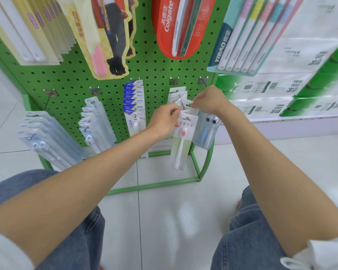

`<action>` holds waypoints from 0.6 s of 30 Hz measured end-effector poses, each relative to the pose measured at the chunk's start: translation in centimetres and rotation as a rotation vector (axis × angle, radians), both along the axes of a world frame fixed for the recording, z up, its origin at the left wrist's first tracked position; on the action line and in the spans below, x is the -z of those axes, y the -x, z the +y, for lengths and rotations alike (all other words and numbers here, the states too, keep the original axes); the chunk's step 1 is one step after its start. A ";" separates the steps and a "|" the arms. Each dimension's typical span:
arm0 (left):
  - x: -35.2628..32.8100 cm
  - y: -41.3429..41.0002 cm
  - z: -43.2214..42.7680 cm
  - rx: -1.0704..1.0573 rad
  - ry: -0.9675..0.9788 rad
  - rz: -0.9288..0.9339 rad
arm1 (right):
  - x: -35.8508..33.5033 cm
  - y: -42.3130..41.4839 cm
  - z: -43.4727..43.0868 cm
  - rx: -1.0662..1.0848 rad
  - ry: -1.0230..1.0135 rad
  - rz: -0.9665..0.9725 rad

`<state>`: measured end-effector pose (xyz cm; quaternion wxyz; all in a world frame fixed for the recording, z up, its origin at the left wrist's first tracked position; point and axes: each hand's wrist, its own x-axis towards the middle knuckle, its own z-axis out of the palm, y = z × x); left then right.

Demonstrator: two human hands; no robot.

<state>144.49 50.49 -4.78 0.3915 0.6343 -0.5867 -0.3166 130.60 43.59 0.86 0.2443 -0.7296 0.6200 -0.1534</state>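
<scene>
- Pegboard [154, 75]: green, perforated, on a green frame that stands on pale floor tiles. Rows of hooks carry toothbrush packs.
- Tissue packs [277, 88]: stacked just right of the pegboard, white and green wrap. The print is mostly too blurred to read, but "500" shows.
- Colgate pack [174, 26]: red oval card, upper middle of the pegboard. "Colgate" in white with Chinese characters beside it, two brushes inside.
- YIBAO pack [240, 38]: upper right of the pegboard, a teal card reading "YIBAO" with a row of pastel brushes.
- FROG packs [134, 98]: lower middle of the pegboard, several on one hook, blue-and-white tops each marked "FROG".
- Pink pack [180, 141]: lower right of the pegboard, frontmost on its hook and hanging down. Clear sleeve with a green-white card, a pink-headed brush and a Chinese header ending "生活".
- Blue pack [205, 131]: on the pegboard's lower right edge, just right of the pink pack. Blue brush inside, writing unreadable.
- Left hand [163, 121]: at the pegboard's lower right, fingers curled, thumb and fingertips pinching the pink pack's top left corner.
- Right hand [209, 100]: higher and closer to the pegboard, fingers bunched tight and pinching the top of a white pack behind the pink one.
- Hook [174, 80]: metal bracket on the pegboard above both hands, its rod running through the white packs.
</scene>
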 end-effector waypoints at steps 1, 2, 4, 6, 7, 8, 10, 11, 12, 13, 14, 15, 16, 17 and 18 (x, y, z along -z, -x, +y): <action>0.0 0.0 0.0 0.002 0.003 -0.001 | 0.1 0.2 0.0 0.007 -0.002 -0.006; 0.0 0.1 0.0 0.004 0.006 0.000 | 0.2 0.3 0.1 0.011 -0.005 -0.014; 0.0 0.1 0.0 0.004 0.005 0.001 | 0.3 0.7 0.2 0.000 0.004 -0.043; -0.1 0.1 0.1 -0.003 0.001 0.008 | 0.3 1.3 0.1 -0.008 0.030 -0.080; -0.1 0.2 0.1 -0.007 -0.001 0.010 | 0.1 1.5 0.1 -0.016 0.045 -0.102; -0.1 0.2 0.1 -0.010 -0.002 0.010 | -0.2 1.6 0.3 -0.024 0.051 -0.111; 0.0 0.1 0.1 -0.016 -0.009 0.011 | -0.5 1.5 0.6 -0.042 0.069 -0.092; 0.1 0.1 0.0 -0.019 -0.011 0.017 | -0.6 1.4 0.7 -0.053 0.087 -0.068; 0.1 0.1 0.0 -0.021 -0.011 0.023 | -0.6 1.4 0.9 -0.059 0.105 -0.037; 0.1 0.1 0.0 -0.022 -0.010 0.026 | -0.5 1.3 1.1 -0.059 0.121 -0.015; 0.1 0.1 0.0 -0.019 -0.008 0.026 | -0.4 1.3 1.4 -0.056 0.138 0.001; 0.0 0.1 0.0 -0.014 -0.007 0.024 | -0.2 1.4 1.6 -0.052 0.160 0.013; 0.0 0.1 0.1 -0.009 -0.007 0.020 | -0.1 1.5 1.8 -0.045 0.180 0.026; 0.0 0.1 0.2 -0.004 -0.009 0.015 | 0.1 1.6 2.1 -0.032 0.199 0.033; -0.1 0.2 0.3 -0.001 -0.011 0.012 | 0.3 1.8 2.4 -0.015 0.213 0.033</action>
